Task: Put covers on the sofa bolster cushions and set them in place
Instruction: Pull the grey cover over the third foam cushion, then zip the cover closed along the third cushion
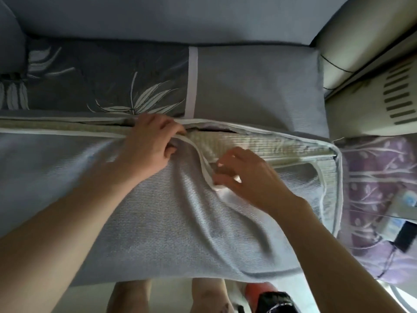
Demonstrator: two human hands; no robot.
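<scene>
Bare knees (167, 297) are showing at the bottom edge, with something red and black (266, 297) beside them that I cannot identify. Just above them, 2 forearms are reaching over a long cushion (259, 143) lying across the front of the sofa (158, 16).

A pale grey-blue cover (158, 211), ribbed and slightly loose, is wrapping most of that cushion. Along the far edge its opening is gaping, and a strip of cream woven filling is showing through, running on to the right end. White piping (339, 188) is outlining the cover's squared corner there.

Left hand (149, 141) is resting at the opening, fingers curled over the white edge (198, 152) and pinching it down. Right hand (246, 175) is gripping the same white edge further along, fingers bent around it and lifting a fold.

Judging by this, the cover is already pulled on, and closing the opening is the step in hand. The stretch on the left looks drawn together, though I cannot tell if it is fastened. Setting the cushion in place is still to come.

Behind, a second cushion (248, 86) is lying on the seat, grey-blue at the right and dark grey with white leaves at the left. Purple patterned fabric (372, 188) is lying to the right.
</scene>
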